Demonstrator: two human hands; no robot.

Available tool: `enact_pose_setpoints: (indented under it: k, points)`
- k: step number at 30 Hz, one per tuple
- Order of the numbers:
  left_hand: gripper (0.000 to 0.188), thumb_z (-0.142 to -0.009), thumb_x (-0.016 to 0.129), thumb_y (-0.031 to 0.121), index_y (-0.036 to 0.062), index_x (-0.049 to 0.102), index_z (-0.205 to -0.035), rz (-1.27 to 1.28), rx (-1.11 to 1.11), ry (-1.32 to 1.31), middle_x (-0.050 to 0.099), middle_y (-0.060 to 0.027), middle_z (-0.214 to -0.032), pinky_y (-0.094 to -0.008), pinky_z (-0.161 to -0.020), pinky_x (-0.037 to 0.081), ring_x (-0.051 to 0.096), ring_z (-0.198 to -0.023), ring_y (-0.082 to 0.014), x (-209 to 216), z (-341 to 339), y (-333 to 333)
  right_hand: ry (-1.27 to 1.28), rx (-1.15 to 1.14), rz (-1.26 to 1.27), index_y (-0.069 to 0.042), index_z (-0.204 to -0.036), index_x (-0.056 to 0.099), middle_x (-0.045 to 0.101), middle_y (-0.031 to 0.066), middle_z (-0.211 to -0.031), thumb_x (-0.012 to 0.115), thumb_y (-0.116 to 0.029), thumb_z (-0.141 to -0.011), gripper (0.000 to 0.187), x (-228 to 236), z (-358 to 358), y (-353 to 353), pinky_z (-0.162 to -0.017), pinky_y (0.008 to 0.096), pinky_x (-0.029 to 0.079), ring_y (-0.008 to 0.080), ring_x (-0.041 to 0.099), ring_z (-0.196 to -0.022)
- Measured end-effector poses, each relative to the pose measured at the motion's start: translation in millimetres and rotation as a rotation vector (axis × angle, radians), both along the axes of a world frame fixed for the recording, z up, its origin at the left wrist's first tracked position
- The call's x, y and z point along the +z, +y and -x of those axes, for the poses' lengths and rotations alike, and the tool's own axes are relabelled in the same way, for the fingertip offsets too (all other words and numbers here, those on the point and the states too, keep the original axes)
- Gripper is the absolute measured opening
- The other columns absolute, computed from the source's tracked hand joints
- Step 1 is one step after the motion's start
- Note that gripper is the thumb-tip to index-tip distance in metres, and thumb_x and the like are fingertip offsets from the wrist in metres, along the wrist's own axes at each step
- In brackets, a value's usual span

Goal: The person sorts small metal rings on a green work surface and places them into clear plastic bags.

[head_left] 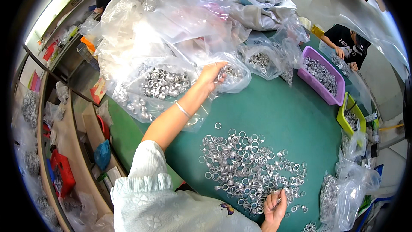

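A wide pile of silver metal rings lies spread on the green tabletop in front of me. At its near right edge is my right hand, fingers curled in and pressed together among the rings. Whatever its fingertips pinch is too small to make out. My left hand reaches to the far side, over the mouth of a clear plastic bag with rings in it. Its fingers are bent closed, and what they hold is partly hidden. Beside that forearm, another open clear bag contains many thicker silver rings.
Large heaped plastic bags cover the table's far side. A purple bin and a yellow-green bin, both filled with rings, stand at the right. A co-worker works beyond them. Shelving with a red tray is at left.
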State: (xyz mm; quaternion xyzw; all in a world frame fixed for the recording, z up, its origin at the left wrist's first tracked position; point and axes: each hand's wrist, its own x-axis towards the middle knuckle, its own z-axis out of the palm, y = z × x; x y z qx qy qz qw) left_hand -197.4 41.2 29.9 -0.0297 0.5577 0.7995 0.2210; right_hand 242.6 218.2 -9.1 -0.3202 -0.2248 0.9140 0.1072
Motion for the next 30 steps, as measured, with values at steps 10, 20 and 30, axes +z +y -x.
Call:
enact_pose_setpoints:
  k: [10,20,30]
  points:
    - [0.020,-0.084,0.056,0.013,0.0008,0.063,-0.099,0.442,-0.259,0.185,0.054,-0.0012,-0.066,-0.0204,-0.034,0.032,0.046,-0.046,-0.0067,-12,-29,7,0.000,-0.005,0.002,-0.008,-0.079,0.050,0.033,0.0014,-0.049,0.035,-0.030,-0.096,0.032,-2,-1,1,-0.031,0.0231,0.025,0.0111,0.029,-0.039]
    - [0.019,-0.085,0.056,0.011,0.0029,0.062,-0.101,0.119,-0.075,-0.068,0.057,-0.0031,-0.072,-0.0174,-0.035,0.032,0.051,-0.052,-0.0083,-4,-28,-3,-0.012,-0.056,0.050,-0.004,-0.077,0.052,0.034,0.0026,-0.049,0.039,-0.026,-0.095,0.031,8,6,-2,-0.032,0.0227,0.025,0.0122,0.032,-0.041]
    - [0.020,-0.086,0.048,0.007,-0.0036,0.055,-0.101,-0.101,0.144,-0.052,0.054,-0.0063,-0.079,-0.0251,-0.048,0.042,0.051,-0.061,-0.0132,-3,4,10,-0.051,-0.042,0.040,-0.006,-0.081,0.052,0.033,0.0020,-0.051,0.037,-0.026,-0.095,0.029,7,6,1,-0.031,0.0224,0.025,0.0108,0.029,-0.040]
